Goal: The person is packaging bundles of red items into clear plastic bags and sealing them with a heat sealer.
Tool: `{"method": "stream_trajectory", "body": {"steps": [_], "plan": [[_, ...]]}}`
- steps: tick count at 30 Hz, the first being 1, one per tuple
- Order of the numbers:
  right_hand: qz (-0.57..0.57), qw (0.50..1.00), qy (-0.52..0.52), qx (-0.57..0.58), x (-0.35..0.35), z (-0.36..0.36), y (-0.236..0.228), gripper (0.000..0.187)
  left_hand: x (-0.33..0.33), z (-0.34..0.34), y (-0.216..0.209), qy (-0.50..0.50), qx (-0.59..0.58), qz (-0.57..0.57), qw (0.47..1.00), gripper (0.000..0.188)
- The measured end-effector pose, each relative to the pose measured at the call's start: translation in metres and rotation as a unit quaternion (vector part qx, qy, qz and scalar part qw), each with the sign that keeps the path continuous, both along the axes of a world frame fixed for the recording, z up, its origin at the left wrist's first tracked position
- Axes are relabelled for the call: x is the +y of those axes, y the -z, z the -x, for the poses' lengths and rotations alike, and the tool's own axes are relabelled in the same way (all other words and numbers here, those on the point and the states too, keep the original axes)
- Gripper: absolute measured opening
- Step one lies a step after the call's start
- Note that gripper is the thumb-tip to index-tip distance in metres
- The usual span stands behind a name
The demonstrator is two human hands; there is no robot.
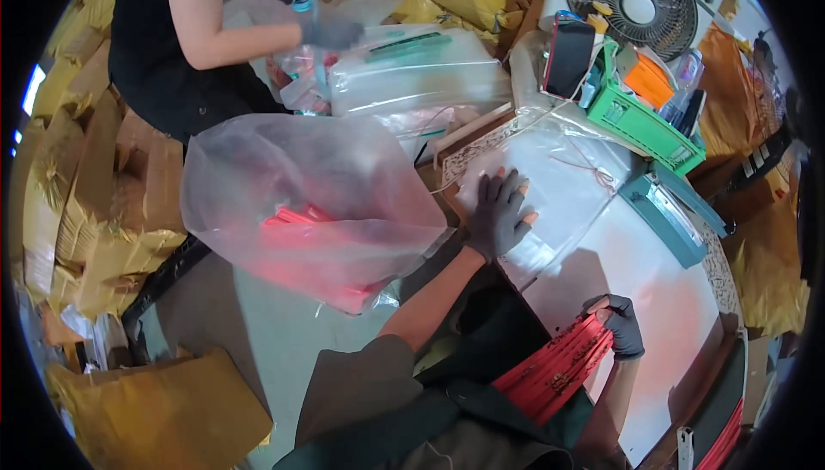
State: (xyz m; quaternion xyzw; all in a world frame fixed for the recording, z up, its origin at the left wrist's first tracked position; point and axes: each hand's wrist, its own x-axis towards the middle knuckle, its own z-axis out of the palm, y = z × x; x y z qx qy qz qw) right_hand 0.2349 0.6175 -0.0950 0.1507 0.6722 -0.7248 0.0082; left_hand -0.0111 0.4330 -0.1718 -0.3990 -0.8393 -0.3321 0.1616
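My left hand [501,215], in a grey fingerless glove, lies with fingers spread on a stack of clear plastic sheets or bags [554,180] on the white tabletop [640,298]. In a matching glove, my right hand [617,326] grips the upper end of a bundle of red strips with dark patterned edges [554,367]. The bundle slants down toward my lap, and its lower end is partly hidden by my clothing. Left of my left arm stands a big translucent plastic bag [318,161] with red items [301,215] inside.
Behind the table is a green crate [644,126] of small things, with a phone [569,57] by it and a fan [638,6] beyond. A teal box [666,216] sits at the table's right. Another person's gloved hand [333,32] works over wrapped packs. Yellow-wrapped parcels [77,204] are piled left.
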Motion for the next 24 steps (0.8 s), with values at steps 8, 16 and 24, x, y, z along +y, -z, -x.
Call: {"method": "stream_trajectory", "body": {"steps": [8,16,24], "plan": [[-0.016,1.000,-0.016,0.015,-0.007,0.008,-0.004,0.021,-0.117,-0.079,-0.136,0.134,0.171,-0.203,0.955,0.050],[-0.053,0.998,-0.025,0.033,-0.001,0.001,0.001,0.021,-0.138,-0.028,-0.104,0.219,0.207,-0.498,0.813,0.017],[-0.002,1.000,-0.006,0.013,-0.002,-0.013,-0.007,0.020,-0.008,0.017,-0.052,0.122,-0.072,-0.050,0.989,0.024]]}}
